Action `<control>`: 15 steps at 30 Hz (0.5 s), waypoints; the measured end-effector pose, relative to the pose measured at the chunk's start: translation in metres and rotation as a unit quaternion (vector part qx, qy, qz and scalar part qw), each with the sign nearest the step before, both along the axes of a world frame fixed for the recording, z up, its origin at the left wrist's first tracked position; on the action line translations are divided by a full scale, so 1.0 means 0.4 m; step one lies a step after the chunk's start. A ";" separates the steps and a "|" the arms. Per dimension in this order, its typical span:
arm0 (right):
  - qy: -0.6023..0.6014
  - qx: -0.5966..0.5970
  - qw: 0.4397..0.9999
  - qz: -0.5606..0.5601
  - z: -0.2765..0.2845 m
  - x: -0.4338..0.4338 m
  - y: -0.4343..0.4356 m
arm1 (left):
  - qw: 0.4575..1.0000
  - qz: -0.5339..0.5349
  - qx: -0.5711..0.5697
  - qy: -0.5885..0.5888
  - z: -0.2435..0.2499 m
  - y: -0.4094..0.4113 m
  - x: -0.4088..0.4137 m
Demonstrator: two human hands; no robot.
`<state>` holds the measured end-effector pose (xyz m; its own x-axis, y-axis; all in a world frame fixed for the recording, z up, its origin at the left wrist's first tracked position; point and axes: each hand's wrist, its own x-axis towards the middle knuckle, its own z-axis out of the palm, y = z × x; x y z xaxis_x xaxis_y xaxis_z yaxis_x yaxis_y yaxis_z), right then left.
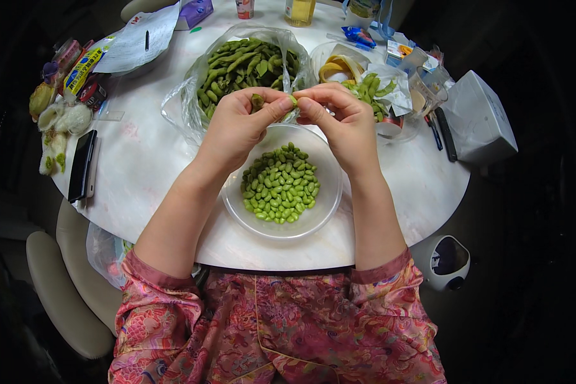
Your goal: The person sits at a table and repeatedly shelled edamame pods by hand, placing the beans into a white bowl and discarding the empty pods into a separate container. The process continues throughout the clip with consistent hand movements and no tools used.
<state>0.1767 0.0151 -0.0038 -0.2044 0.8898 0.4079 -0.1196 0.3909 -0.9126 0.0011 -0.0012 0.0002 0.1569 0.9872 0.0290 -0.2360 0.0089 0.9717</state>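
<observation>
My left hand (242, 117) and my right hand (341, 113) meet above the far rim of a translucent plastic bowl (329, 211). Between their fingertips they pinch a green soybean pod (293, 100), mostly covered by the fingers. A browned pod end (257, 101) also pokes out from the curled fingers of my left hand. Shelled green soybeans (281, 185) lie heaped in the bowl. Just behind my hands, an open clear plastic bag (175, 103) holds many unshelled pods (242, 60). To the right, emptied-looking pods (372, 91) are piled beside a yellow peel (341, 67).
A phone (82, 165) lies at the left edge of the round marbled table (139, 177), near paper sheets (139, 41) with a pen. At right stand a white box (482, 120) and clear cups (425, 86). A bottle of yellow liquid (299, 12) is at the back.
</observation>
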 end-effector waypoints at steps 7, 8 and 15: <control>-0.045 0.047 0.997 -0.044 0.004 -0.011 -0.013 | 1.000 0.010 0.025 -0.001 -0.004 0.008 -0.007; -0.043 0.043 0.997 -0.044 0.005 -0.011 -0.016 | 0.998 0.016 0.055 0.026 -0.006 0.009 -0.008; -0.096 0.065 0.993 -0.033 0.017 -0.001 -0.022 | 0.980 0.040 0.154 0.116 -0.011 0.011 -0.011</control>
